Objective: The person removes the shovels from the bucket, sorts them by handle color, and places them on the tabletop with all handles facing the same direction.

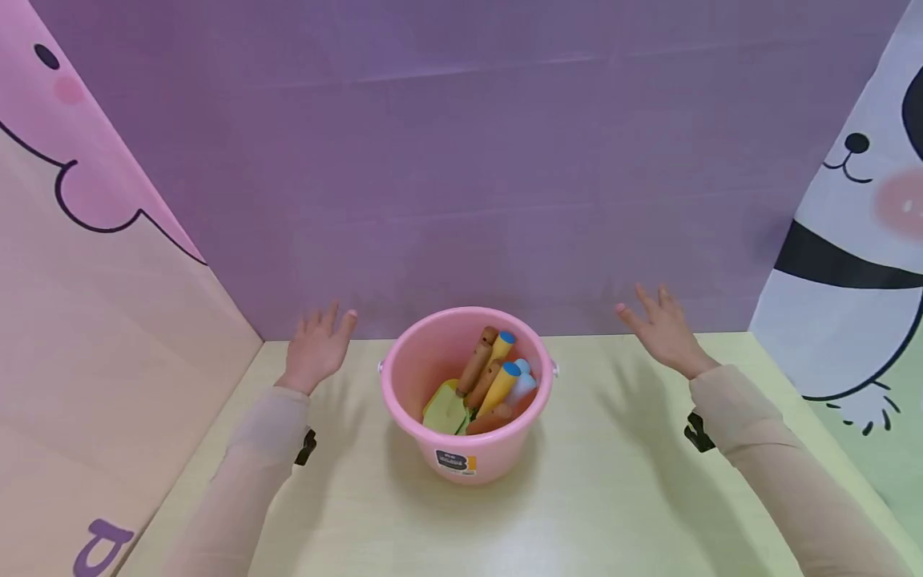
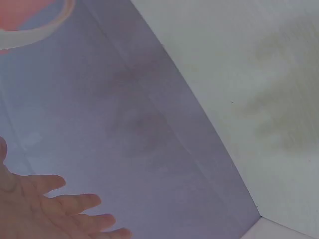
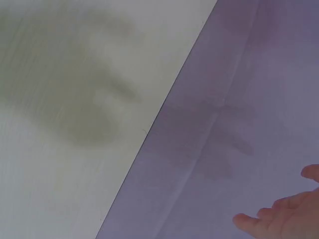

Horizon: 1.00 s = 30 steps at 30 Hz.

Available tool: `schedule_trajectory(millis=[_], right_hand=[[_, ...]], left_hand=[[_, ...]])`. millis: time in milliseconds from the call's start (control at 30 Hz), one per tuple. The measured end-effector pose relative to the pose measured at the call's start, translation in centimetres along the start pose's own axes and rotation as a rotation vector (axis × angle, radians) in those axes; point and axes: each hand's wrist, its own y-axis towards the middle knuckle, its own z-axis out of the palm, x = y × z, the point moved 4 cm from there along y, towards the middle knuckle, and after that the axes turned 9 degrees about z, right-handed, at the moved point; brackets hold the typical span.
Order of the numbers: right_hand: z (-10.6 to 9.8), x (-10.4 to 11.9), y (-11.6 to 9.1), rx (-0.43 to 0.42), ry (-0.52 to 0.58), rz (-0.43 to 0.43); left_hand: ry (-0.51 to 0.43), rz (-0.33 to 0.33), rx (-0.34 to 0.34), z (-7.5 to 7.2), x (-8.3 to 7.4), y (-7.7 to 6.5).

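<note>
Hovering well apart over the table point(image 1: 598, 513), my two hands hold nothing: the left hand point(image 1: 317, 353) is out to one side of the pink bucket point(image 1: 499, 458) and the right hand point(image 1: 667, 336) to the other. Neither touches the bucket, which stands upright on the tabletop between them, near the purple backdrop point(image 1: 461, 160). My left fingers point(image 2: 82, 201) look straight, with gaps between them in the left wrist view. On the right, my thumb and fingers are spread, though the right wrist view catches only part of that hand at its edge.

Inside the bucket I see several brown pieces point(image 1: 473, 370), two yellow pieces with blue ends point(image 1: 496, 393), a pale blue piece point(image 1: 521, 389) and a flat yellow-green piece point(image 1: 445, 409), all bunched together, mostly toward the right; I can't make out what each one is. A dark label point(image 1: 453, 460) sits on the bucket's near wall.

Pale sleeves point(image 1: 245, 473) cover my arms, and a small black piece point(image 1: 698, 433) shows at each wrist. Soft shadows point(image 1: 649, 409) of my hands fall on the table. To my left is a wall with a pink cartoon figure point(image 1: 43, 104); to my right, one with a panda point(image 1: 851, 320).
</note>
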Motion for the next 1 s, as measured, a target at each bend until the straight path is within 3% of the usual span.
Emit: schedule_trajectory(millis=[200,433,567,800,1000], right_hand=[[-0.2,0.7,-1.4,-0.054,0.086,-0.051],[0.7,1.7,-3.5,-0.087,0.143,-0.095],[1.5,1.8,-4.5,-0.083,0.146,-0.103],[2.5,1.7,-6.2,-0.092,0.241,-0.115],[3.2,1.7,-7.7,-0.077,0.284,-0.098]], left_hand=[[-0.166,0.038,-0.045,-0.6,-1.1,-1.2],[-0.159,0.112,-0.065,-0.2,-2.1,-3.3],[-0.178,0.119,-0.08,0.2,-2.5,-4.4],[-0.311,0.123,-0.091,0.9,-3.2,-6.6],[-0.411,0.124,-0.122,1.7,-3.5,-7.7]])
